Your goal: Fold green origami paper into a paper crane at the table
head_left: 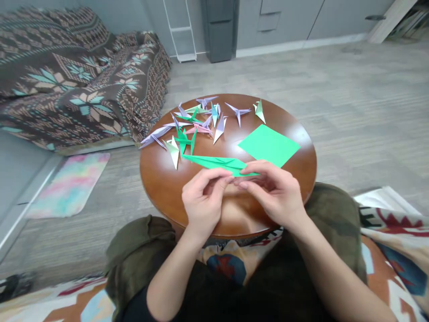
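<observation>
Between my two hands is a long, narrow piece of folded green paper (217, 162), its pointed end reaching to the left over the round table. My left hand (205, 197) pinches its lower edge near the middle, thumb against forefinger. Thumb and fingers of my right hand (276, 190) close on its right end. The fingertips of both hands almost meet, and part of the paper is hidden behind them. Just beyond my right hand, a flat square sheet of green paper (270, 145) lies on the table.
The round brown table (161, 188) stands before my knees. On its far left lie several folded paper cranes, among them a pink crane (199, 129) and a pale green crane (173, 151). Another crane (259, 111) sits at the far edge. A covered sofa (83, 85) stands beyond, left.
</observation>
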Demonstrator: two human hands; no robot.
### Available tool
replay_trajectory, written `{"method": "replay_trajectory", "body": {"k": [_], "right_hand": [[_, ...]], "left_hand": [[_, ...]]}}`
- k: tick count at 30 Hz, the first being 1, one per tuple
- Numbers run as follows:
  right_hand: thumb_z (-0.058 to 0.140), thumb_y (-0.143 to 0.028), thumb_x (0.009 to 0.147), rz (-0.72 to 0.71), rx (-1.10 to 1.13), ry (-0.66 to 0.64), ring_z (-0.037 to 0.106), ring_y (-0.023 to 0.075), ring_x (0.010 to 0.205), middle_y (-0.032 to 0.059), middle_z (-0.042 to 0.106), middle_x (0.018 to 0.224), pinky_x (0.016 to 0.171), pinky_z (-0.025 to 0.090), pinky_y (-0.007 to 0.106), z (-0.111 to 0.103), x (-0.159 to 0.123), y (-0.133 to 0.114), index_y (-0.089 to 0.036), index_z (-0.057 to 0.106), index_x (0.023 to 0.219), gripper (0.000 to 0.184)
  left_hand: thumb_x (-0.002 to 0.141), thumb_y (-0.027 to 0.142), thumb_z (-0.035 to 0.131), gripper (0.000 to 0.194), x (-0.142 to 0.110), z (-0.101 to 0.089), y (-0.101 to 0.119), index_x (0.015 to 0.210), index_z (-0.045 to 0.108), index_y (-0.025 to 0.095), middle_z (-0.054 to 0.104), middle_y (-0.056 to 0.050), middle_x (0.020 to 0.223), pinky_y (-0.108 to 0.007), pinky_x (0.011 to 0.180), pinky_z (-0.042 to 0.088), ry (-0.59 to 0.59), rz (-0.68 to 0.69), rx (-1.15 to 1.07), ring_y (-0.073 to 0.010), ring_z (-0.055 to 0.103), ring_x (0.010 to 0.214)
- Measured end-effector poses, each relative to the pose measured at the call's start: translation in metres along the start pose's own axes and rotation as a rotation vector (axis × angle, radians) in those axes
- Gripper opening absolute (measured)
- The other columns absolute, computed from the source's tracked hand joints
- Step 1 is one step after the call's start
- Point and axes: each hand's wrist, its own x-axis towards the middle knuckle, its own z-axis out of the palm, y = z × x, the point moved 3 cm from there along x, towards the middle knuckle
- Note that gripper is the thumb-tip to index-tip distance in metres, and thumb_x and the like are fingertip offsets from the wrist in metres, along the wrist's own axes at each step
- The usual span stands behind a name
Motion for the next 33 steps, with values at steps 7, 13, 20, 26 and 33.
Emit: {"method": "replay_trajectory", "body": {"k": [7,13,20,26,33], "right_hand": [[0.085,-0.026,0.089,0.031,0.031,0.097,0.077,0.0188,0.073,0.0014,0.079,0.083,0.064,0.066,0.028,0.002,0.002,-0.003,-0.025,0.076,0.087,0.010],[0.089,-0.026,0.085,0.085,0.137,0.188,0.078,0.0194,0.067,0.0021,0.081,0.075,0.063,0.068,0.032,0.004,0.004,-0.011,-0.023,0.077,0.079,0.014],[0.089,-0.029,0.085,0.118,0.139,0.216,0.076,0.0210,0.065,0.0025,0.079,0.069,0.059,0.067,0.034,0.007,0.003,-0.012,-0.024,0.075,0.073,0.019],[0.089,-0.029,0.086,0.141,0.162,0.197,0.074,0.0176,0.058,0.0016,0.076,0.068,0.054,0.064,0.029,0.009,0.001,-0.011,-0.022,0.072,0.075,0.021],[0.092,-0.036,0.083,0.196,0.218,0.229,0.079,0.0183,0.059,-0.0028,0.077,0.071,0.057,0.069,0.028,0.012,0.002,-0.011,-0.026,0.059,0.087,0.035]], "left_hand": [[0.096,0.027,0.078,0.007,-0.001,0.001,0.001,0.090,0.081,0.023,0.081,0.001,0.085,-0.025,0.075,0.061,-0.066,0.007,0.076,-0.0137,0.075,0.076],[0.094,0.028,0.079,0.008,-0.003,0.006,0.005,0.091,0.079,0.021,0.081,0.000,0.082,-0.025,0.074,0.064,-0.067,-0.089,-0.019,-0.0142,0.078,0.072],[0.094,0.029,0.079,0.011,-0.004,0.010,0.006,0.089,0.077,0.020,0.081,-0.001,0.082,-0.026,0.074,0.067,-0.054,-0.154,-0.046,-0.0158,0.080,0.074],[0.091,0.024,0.080,0.009,-0.005,0.013,0.009,0.086,0.074,0.019,0.082,-0.001,0.079,-0.024,0.071,0.066,-0.037,-0.192,-0.114,-0.0148,0.080,0.071],[0.090,0.033,0.083,0.019,-0.004,0.012,0.010,0.085,0.071,0.019,0.079,-0.001,0.077,-0.026,0.070,0.067,-0.016,-0.194,-0.093,-0.0160,0.080,0.070]]}}
